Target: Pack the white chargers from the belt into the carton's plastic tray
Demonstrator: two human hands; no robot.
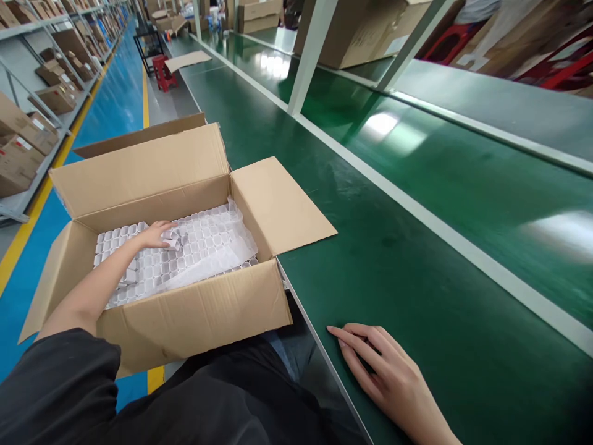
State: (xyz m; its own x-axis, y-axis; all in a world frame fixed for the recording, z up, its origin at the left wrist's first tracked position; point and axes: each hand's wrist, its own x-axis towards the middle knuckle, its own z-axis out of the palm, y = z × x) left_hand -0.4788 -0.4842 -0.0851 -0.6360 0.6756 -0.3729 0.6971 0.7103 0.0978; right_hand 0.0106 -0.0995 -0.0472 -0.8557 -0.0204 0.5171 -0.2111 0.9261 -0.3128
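My left hand (155,236) reaches into an open cardboard box (194,312). Its fingers are closed round a few small white square tubes (173,240), tilted above the others. Rows of similar white pieces (160,266) stand packed in the box, and a sheet of thin translucent wrapping (217,262) covers part of them. On the green work surface (445,296), near its edge, my right hand (384,368) lies with fingers stretched out and nothing in it.
One box flap (282,207) rests over the green surface. White posts (310,59) rise from the line. Shelves with cartons (55,96) run along the left, past a blue floor (104,86). A red stool (164,73) stands farther back, and a large carton (370,34) sits beyond the posts.
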